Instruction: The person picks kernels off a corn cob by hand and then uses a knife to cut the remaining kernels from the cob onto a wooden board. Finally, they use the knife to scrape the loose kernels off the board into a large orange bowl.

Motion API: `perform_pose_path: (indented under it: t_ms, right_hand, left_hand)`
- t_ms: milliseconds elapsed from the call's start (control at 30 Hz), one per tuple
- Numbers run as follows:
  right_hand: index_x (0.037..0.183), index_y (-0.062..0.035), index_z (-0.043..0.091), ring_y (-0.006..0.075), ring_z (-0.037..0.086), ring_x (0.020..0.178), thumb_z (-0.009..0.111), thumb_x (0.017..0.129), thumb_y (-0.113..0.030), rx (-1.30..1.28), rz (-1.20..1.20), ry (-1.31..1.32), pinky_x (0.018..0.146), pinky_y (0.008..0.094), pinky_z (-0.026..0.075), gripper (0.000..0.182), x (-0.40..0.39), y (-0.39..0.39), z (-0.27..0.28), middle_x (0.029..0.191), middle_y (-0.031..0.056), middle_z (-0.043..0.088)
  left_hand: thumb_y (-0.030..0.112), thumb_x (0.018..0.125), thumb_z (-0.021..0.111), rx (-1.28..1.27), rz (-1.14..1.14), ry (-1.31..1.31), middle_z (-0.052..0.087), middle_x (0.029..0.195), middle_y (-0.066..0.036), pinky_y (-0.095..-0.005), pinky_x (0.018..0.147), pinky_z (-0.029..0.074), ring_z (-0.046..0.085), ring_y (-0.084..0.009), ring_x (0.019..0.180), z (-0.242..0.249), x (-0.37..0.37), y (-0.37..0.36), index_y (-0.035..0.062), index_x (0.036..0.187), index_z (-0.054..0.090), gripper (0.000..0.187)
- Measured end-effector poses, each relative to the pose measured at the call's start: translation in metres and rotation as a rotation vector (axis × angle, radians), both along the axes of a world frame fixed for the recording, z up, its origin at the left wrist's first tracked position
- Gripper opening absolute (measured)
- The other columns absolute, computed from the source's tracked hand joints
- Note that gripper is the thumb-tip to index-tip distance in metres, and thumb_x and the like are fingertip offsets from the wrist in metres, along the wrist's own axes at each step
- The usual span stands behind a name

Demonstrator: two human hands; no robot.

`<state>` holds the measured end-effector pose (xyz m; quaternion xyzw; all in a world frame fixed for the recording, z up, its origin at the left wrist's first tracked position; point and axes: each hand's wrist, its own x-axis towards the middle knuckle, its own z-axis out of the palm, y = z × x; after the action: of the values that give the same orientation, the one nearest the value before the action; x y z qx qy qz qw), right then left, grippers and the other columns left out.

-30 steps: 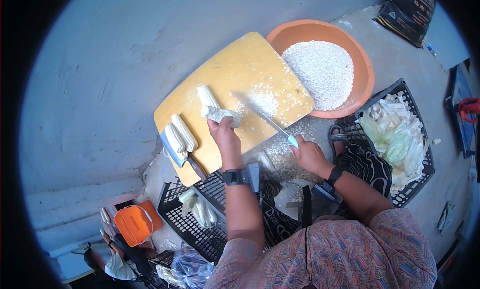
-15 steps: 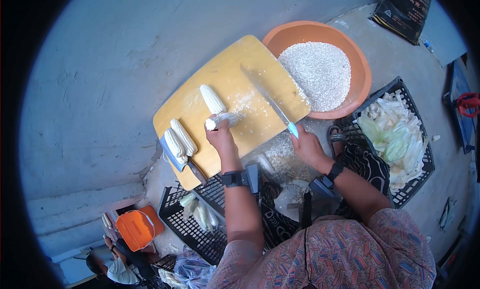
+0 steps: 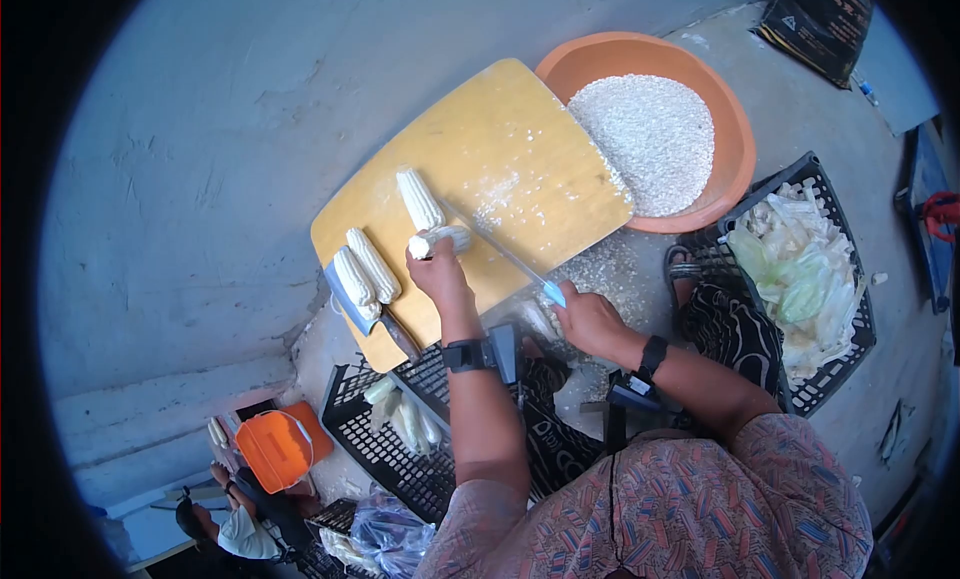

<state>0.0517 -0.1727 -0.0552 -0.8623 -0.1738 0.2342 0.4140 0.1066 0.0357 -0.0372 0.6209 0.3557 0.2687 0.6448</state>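
Observation:
My left hand (image 3: 440, 277) is closed round a white corn cob (image 3: 445, 240) that lies low over the yellow cutting board (image 3: 470, 129). In my right hand (image 3: 597, 322) is a knife (image 3: 553, 293) with a light-blue handle; its long blade slants up and left, the tip close to the held cob. Another white cob (image 3: 418, 199) lies on the board just beyond my left hand. At the board's left end, more cobs (image 3: 373, 264) rest beside and on a cleaver (image 3: 400, 336) with a dark handle. Loose kernels (image 3: 500, 194) are scattered over the board.
An orange basin (image 3: 740, 139) of white kernels (image 3: 645, 144) adjoins the board's right end. Black crates stand on both sides, one with husks (image 3: 800, 279), one with cobs (image 3: 408, 424). An orange bucket (image 3: 275, 449) and another person (image 3: 245, 529) are at lower left; a dark sack (image 3: 815, 29) lies upper right.
My right hand has moved left with the knife, bringing the blade from the board's right part to beside the held cob. My left hand still grips the cob.

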Motion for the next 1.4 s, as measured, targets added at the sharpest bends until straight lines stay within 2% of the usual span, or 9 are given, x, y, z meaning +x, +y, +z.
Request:
perform_pose_path:
  t_ms: [200,433,533,600,767,867,933,1033,1400]
  right_hand:
    - [0.103,0.0029,0.044,0.0424,0.059,0.069,0.05,0.086,-0.019,-0.139,-0.043,-0.012,0.063,0.0505,0.045,0.029,0.011,-0.018,-0.014,0.07,0.0237,0.06]
    - [0.112,0.0001,0.043,0.0426,0.059,0.071,0.049,0.087,-0.019,-0.191,-0.428,-0.084,0.064,0.0496,0.046,0.032,0.047,-0.038,-0.01,0.074,0.0245,0.061]
    - [0.112,0.0003,0.042,0.0432,0.058,0.07,0.049,0.087,-0.018,-0.107,-0.34,-0.053,0.063,0.0504,0.046,0.032,0.032,-0.031,0.009,0.072,0.025,0.06]
    - [0.106,0.0019,0.039,0.0442,0.057,0.062,0.051,0.085,-0.014,0.035,-0.161,-0.14,0.057,0.0512,0.044,0.029,0.02,-0.021,0.024,0.066,0.0255,0.057]
    - [0.106,0.0029,0.037,0.0441,0.056,0.062,0.052,0.084,-0.013,0.066,-0.11,-0.074,0.057,0.0515,0.044,0.031,0.01,-0.012,0.033,0.065,0.0247,0.056]
    - [0.106,0.0017,0.043,0.0423,0.058,0.065,0.051,0.085,-0.016,0.025,-0.091,-0.051,0.06,0.0511,0.045,0.028,0.007,-0.014,0.036,0.068,0.0223,0.059]
    - [0.101,0.001,0.043,0.0416,0.058,0.064,0.05,0.085,-0.016,-0.012,-0.057,-0.034,0.059,0.0504,0.045,0.024,0.005,-0.015,0.04,0.066,0.0215,0.059]
    - [0.096,0.0005,0.044,0.0405,0.058,0.063,0.051,0.085,-0.017,-0.01,-0.019,-0.12,0.058,0.0494,0.045,0.022,-0.001,-0.018,0.043,0.065,0.0202,0.058]
    - [0.094,0.0032,0.045,0.0375,0.06,0.064,0.05,0.084,-0.012,-0.107,0.058,-0.146,0.057,0.047,0.047,0.019,0.022,-0.004,0.05,0.066,0.0194,0.059]
  left_hand:
    - [-0.002,0.072,0.061,0.054,0.009,0.014,0.058,0.09,-0.006,-0.0252,0.067,0.045,0.055,-0.0123,0.078,-0.008,0.002,-0.002,-0.0003,0.104,0.052,0.033]
    - [-0.001,0.073,0.063,0.205,-0.146,0.028,0.058,0.096,-0.007,-0.0277,0.079,0.045,0.057,-0.0135,0.087,-0.018,0.01,-0.007,0.0017,0.106,0.053,0.034]
    - [0.005,0.075,0.064,0.458,-0.207,0.059,0.057,0.099,-0.009,-0.0278,0.076,0.045,0.055,-0.0148,0.081,-0.01,0.013,-0.014,0.0019,0.106,0.053,0.033]
    - [0.01,0.076,0.064,0.51,-0.213,0.093,0.056,0.099,-0.01,-0.0281,0.074,0.044,0.053,-0.0153,0.078,-0.003,0.014,-0.02,0.0016,0.106,0.054,0.033]
    - [0.02,0.08,0.063,0.636,-0.217,0.197,0.053,0.094,-0.008,-0.0287,0.068,0.043,0.048,-0.0153,0.071,0.015,0.014,-0.034,0.0008,0.103,0.055,0.031]
    - [0.02,0.085,0.057,0.661,-0.247,0.156,0.052,0.09,-0.011,-0.0328,0.068,0.043,0.051,-0.0205,0.073,0.002,0.014,-0.03,0.0,0.098,0.054,0.024]
    - [0.016,0.089,0.048,0.975,-0.192,0.16,0.053,0.087,-0.016,-0.0376,0.068,0.043,0.052,-0.0292,0.073,0.001,0.017,-0.031,0.0002,0.091,0.053,0.017]
    - [0.014,0.091,0.043,0.954,-0.16,0.197,0.052,0.084,-0.018,-0.0413,0.068,0.042,0.051,-0.0356,0.074,0.0,0.017,-0.031,0.0005,0.087,0.051,0.017]
    - [0.014,0.093,0.039,0.98,-0.173,0.158,0.048,0.077,-0.017,-0.0425,0.064,0.04,0.049,-0.0354,0.069,-0.001,0.022,-0.032,0.0008,0.082,0.046,0.019]
